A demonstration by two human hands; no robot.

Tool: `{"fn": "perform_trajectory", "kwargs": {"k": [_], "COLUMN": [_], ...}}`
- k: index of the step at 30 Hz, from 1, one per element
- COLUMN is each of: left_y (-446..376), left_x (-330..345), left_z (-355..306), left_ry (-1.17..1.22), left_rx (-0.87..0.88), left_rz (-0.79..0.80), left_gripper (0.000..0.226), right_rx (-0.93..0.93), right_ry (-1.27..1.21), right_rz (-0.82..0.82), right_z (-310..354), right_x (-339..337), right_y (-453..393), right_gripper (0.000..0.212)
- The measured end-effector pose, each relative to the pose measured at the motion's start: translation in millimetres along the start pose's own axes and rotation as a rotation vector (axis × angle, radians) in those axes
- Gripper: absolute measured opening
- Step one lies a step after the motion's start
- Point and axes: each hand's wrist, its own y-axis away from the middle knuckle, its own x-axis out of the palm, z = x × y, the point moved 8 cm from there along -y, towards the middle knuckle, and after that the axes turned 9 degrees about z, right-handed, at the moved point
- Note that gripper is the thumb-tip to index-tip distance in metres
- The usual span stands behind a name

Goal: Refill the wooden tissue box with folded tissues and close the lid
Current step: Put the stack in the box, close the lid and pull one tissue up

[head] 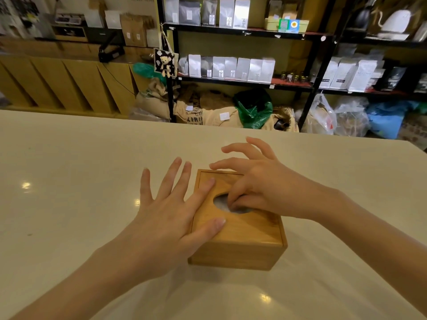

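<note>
At the middle of the cream tabletop [69, 181], our left hand [171, 218] lies flat, holding nothing, steadying the rigid square honey-coloured wooden tissue box [238, 241]; our right hand [256, 188] pinches soft white tissue [221, 202] through the lid's oval opening.

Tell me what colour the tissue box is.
Honey-brown wood with visible grain; the tissue box shows best in the head view.

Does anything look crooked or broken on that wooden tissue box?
Nothing stands out. The square wooden tissue box sits flat on the pale table, lid flush, undamaged. The right hand reaches into its oval opening.
</note>
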Motion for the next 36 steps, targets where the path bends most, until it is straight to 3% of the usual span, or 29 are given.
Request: {"fn": "perform_trajectory", "kwargs": {"k": [6,19,31,36], "left_y": [-0.1,-0.4,-1.9,-3.8], "left_x": [-0.2,-6.4,-12.4,-15.2], "left_z": [-0.1,-0.5,0.8,1.6], "left_ry": [0.01,0.037,0.111,0.16], "left_rx": [0.007,0.021,0.029,0.042], "left_rz": [0.001,-0.043,-0.086,-0.105], "left_gripper": [0.063,0.089,0.106,0.111], "right_rx": [-0.006,0.103,0.11,0.093], "right_ry": [-0.11,-0.599,-0.724,-0.655], "right_rz": [-0.069,0.11,-0.066,-0.174], "right_z": [-7.2,-26.3,-24.0,-16.4], "right_x": [-8.1,1.6,-17.6,-26.2], "right_y": [3.3,6.4,8.8,13.7], "right_gripper": [0.02,0.015,0.015,0.015]}}
